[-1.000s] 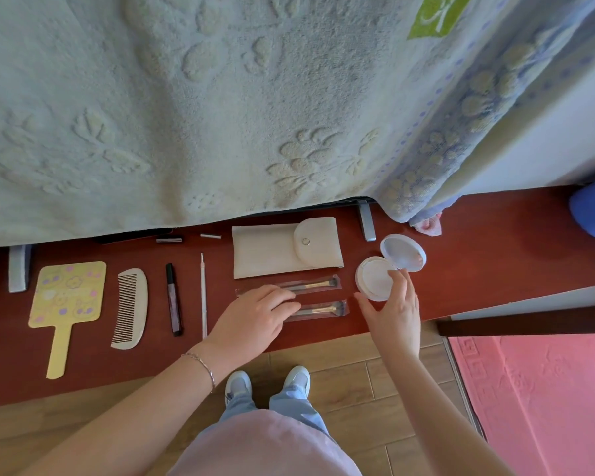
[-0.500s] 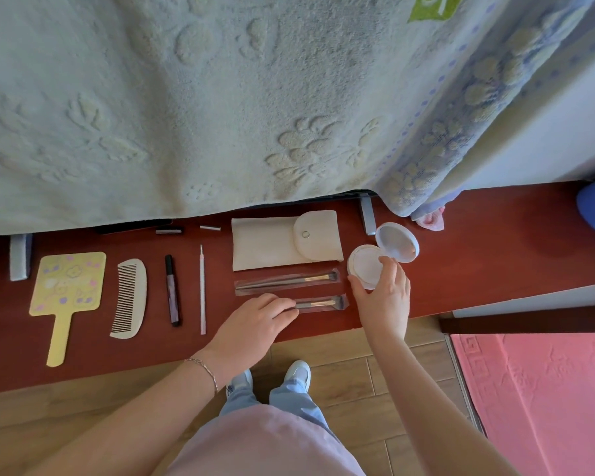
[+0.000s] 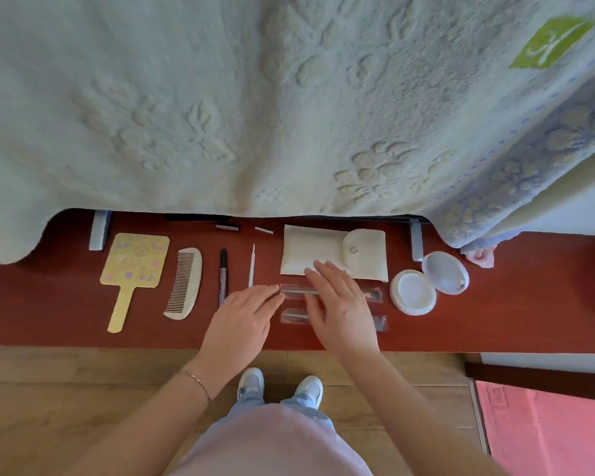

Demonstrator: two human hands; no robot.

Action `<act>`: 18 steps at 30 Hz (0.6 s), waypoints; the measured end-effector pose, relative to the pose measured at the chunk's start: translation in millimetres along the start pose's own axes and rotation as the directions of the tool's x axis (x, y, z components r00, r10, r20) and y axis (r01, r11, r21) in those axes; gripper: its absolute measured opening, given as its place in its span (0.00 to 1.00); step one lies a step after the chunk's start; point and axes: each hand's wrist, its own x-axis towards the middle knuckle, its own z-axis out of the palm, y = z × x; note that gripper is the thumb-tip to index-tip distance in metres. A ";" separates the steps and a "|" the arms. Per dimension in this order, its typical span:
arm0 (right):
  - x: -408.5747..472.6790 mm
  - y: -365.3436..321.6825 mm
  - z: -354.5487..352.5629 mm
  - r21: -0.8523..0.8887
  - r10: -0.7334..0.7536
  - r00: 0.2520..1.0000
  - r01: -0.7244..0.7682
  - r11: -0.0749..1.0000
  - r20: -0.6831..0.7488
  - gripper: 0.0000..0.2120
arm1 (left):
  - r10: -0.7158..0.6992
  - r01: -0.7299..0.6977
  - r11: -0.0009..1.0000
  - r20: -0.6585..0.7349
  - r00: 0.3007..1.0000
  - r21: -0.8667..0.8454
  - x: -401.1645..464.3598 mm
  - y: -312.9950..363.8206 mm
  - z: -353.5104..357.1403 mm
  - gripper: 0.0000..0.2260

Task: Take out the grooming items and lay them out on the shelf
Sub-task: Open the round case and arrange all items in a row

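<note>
On the dark red wooden shelf [image 3: 529, 304], the two clear-sleeved makeup brushes [image 3: 294, 290] are being squared up beside the cream snap pouch [image 3: 310, 252] by left hand [image 3: 241, 321] and right hand [image 3: 340, 304], fingers flat, gripping nothing; judged final tidying, needing only light nudges.

Wood floor [image 3: 66, 389], pink rug [image 3: 547, 427]

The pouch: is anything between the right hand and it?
Nothing visible. The right hand lies open over the two sleeved brushes, and its fingertips already reach the pouch at its near edge.
</note>
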 end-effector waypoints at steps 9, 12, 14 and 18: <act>108.5 -15.5 53.2 -0.073 -0.006 0.992 0.015 0.997 0.126 0.10 | -0.097 0.083 0.985 0.093 0.991 0.149 -24.9 -27.4 8.5 0.27; 119.6 -11.4 65.5 -0.205 0.021 0.984 0.016 0.979 0.175 0.10 | -0.056 0.045 0.988 0.078 0.995 0.145 -24.5 -27.2 12.1 0.23; 119.4 -11.1 72.9 -0.275 0.013 0.984 0.036 0.961 0.175 0.06 | -0.021 0.013 0.990 0.055 0.998 0.141 -25.2 -25.5 12.6 0.22; 117.2 -12.9 78.6 -0.307 0.009 0.985 0.045 0.950 0.173 0.04 | -0.004 0.002 0.992 0.017 1.000 0.129 -27.7 -20.7 14.2 0.22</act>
